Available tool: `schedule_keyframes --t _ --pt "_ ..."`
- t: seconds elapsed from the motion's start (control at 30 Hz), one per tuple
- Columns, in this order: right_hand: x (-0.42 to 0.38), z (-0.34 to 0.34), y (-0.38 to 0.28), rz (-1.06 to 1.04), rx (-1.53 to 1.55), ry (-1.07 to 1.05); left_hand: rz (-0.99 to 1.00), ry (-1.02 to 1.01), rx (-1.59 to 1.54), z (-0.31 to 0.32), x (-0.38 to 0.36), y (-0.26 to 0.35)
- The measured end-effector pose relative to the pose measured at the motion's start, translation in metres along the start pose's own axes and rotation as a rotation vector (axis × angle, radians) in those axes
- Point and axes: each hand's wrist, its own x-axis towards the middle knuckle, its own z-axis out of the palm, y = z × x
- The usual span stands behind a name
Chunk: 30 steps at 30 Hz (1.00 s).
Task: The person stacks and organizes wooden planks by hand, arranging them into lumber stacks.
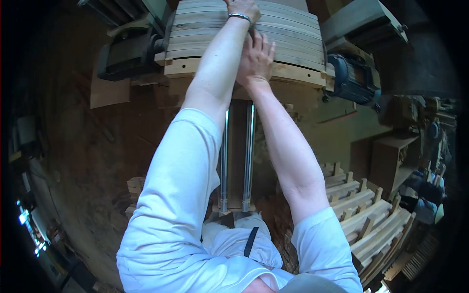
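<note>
A row of narrow wooden strips (pixel 288 29) lies side by side on the machine bed in front of me. My left hand (pixel 244 8), with a bracelet at the wrist, reaches over the strips to the far side. Its fingers are mostly cut off by the top edge of the view, so their grip cannot be seen. Nearer to me, my right hand (pixel 258 56) rests on the near strips with its fingers stretched out and apart. Below it runs the front wooden rail (pixel 293 73), which has dark round holes.
A dark motor (pixel 129 54) sits at the machine's left end and a blue motor (pixel 352 78) at its right. Two shiny metal rods (pixel 249 156) run from the machine toward me. Stacked wooden pieces (pixel 364 210) stand at my lower right, near a wooden box (pixel 394 158).
</note>
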Motion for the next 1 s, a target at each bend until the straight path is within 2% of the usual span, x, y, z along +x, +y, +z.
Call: schedule_keyframes --t 0.1,0.13,0.2,0.27,0.3,0.4,0.5,0.63,0.7,0.77,0.83,0.87,0.9,0.93,0.97,1.0 --pt "0.019 0.015 0.003 0.053 -0.083 -0.06 0.03 0.0 -0.003 0.013 0.032 -0.009" --pt "0.023 0.015 0.005 0.071 -0.114 -0.171 0.065 -0.005 -0.002 0.01 0.034 -0.01" --pt "0.023 0.012 0.002 0.082 -0.096 -0.166 0.107 -0.022 0.008 0.004 0.028 -0.009" --pt "0.014 0.004 -0.001 0.081 -0.087 -0.171 0.018 0.228 -0.163 0.037 0.03 -0.01" --pt "0.005 -0.003 -0.005 0.086 -0.083 -0.19 0.028 0.223 -0.155 0.045 0.028 -0.011" --pt "-0.034 -0.028 -0.018 0.103 -0.059 -0.218 -0.005 0.012 -0.211 0.013 -0.026 -0.004" --pt "-0.091 -0.057 -0.031 0.104 -0.028 -0.218 0.038 0.085 -0.238 0.001 -0.094 -0.002" --pt "-0.181 -0.098 -0.054 0.111 -0.018 -0.263 0.13 0.027 -0.208 -0.016 -0.195 0.002" --pt "-0.226 -0.117 -0.064 0.126 -0.002 -0.24 0.23 0.152 -0.195 -0.013 -0.246 0.003" --pt "-0.265 -0.135 -0.072 0.121 -0.026 -0.264 0.201 0.054 -0.239 -0.017 -0.293 0.011" --pt "-0.293 -0.155 -0.081 0.142 -0.041 -0.266 0.255 0.145 -0.259 -0.027 -0.327 0.014" --pt "-0.304 -0.168 -0.079 0.094 -0.015 -0.277 0.263 0.124 -0.266 -0.036 -0.346 0.015" --pt "-0.32 -0.18 -0.076 0.054 0.02 -0.295 0.355 0.104 -0.257 -0.04 -0.369 0.014" --pt "-0.302 -0.216 -0.07 0.182 0.029 -0.516 0.451 0.099 -0.246 -0.048 -0.383 0.012" --pt "-0.278 -0.25 -0.048 0.305 0.036 -0.733 0.462 0.085 -0.248 -0.056 -0.397 0.01" --pt "-0.313 -0.204 0.011 0.332 -0.189 -0.048 0.504 0.015 -0.264 -0.065 -0.413 0.008"
